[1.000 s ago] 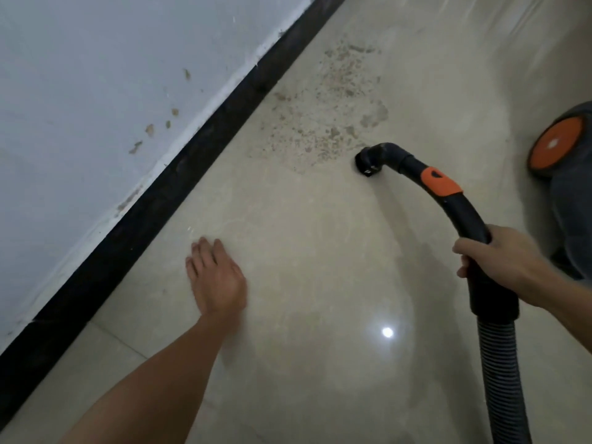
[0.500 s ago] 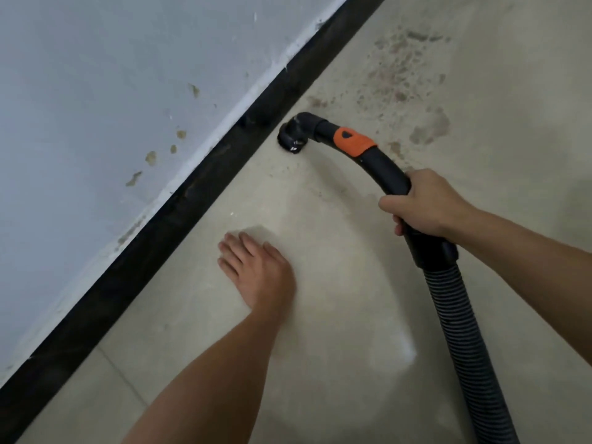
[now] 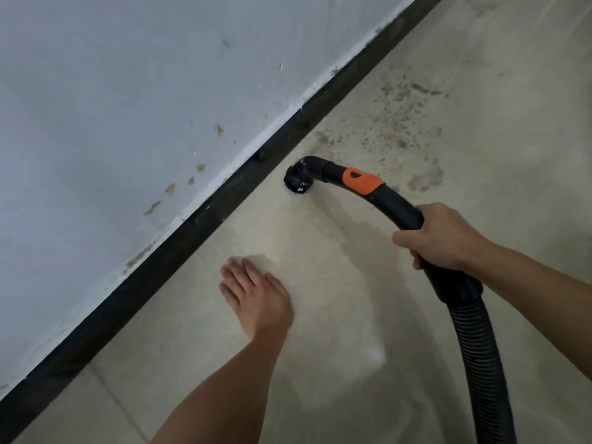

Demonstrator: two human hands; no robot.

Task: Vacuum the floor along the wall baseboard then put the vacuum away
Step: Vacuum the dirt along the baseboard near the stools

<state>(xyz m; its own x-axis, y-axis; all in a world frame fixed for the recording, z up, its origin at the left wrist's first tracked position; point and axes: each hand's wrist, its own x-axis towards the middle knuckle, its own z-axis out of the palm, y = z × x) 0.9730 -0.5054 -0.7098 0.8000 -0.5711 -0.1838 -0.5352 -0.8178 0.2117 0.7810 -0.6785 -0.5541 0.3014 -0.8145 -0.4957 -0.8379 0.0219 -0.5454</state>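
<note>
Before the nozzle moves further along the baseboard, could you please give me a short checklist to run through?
1. Right hand grips the handle firmly: ok.
2. Nozzle down on the floor, close beside the baseboard: ok.
3. Left hand flat on the floor, apart from the nozzle: ok.
4. Floor ahead clean: not ok, a dirt patch lies beyond the nozzle.
5. Hose free of kinks: ok where visible.
6. Suction running: cannot tell.

Single head-worn wide view, steeply down onto floor [image 3: 336, 299] beside baseboard [image 3: 153, 274], close range
</note>
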